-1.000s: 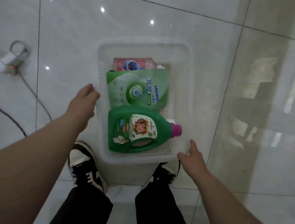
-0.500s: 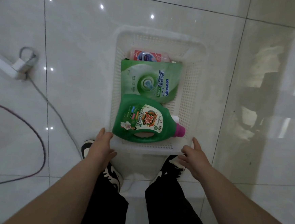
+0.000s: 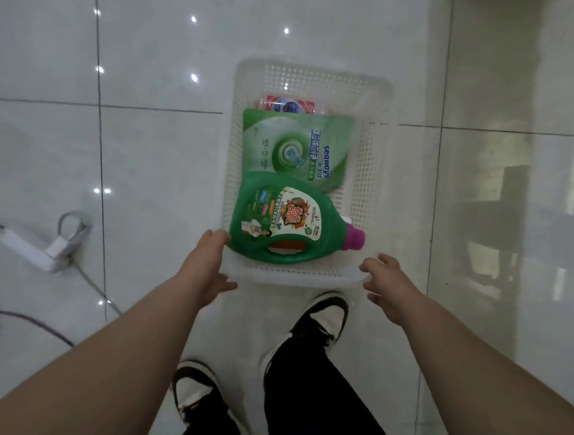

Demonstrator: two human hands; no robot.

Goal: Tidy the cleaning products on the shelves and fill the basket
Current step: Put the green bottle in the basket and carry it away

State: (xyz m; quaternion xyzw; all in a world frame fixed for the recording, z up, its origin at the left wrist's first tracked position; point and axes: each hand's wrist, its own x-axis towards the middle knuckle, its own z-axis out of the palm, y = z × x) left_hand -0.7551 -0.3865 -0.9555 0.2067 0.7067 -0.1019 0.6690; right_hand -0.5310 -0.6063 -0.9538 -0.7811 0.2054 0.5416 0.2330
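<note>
Left hand point(image 3: 211, 263) has slid to the near corner of the white perforated plastic basket point(image 3: 368, 175); right hand point(image 3: 390, 287) flanks the other corner. Both are loose-fingered and grip nothing; its long axis runs away between them.

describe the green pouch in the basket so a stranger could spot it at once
Find the white mesh basket on the tiled floor. Of three products lying in it, the pouch is the middle one, between the green jug and a red-labelled pack. It alone is a flat pale-green bag printed "seaways".
</note>
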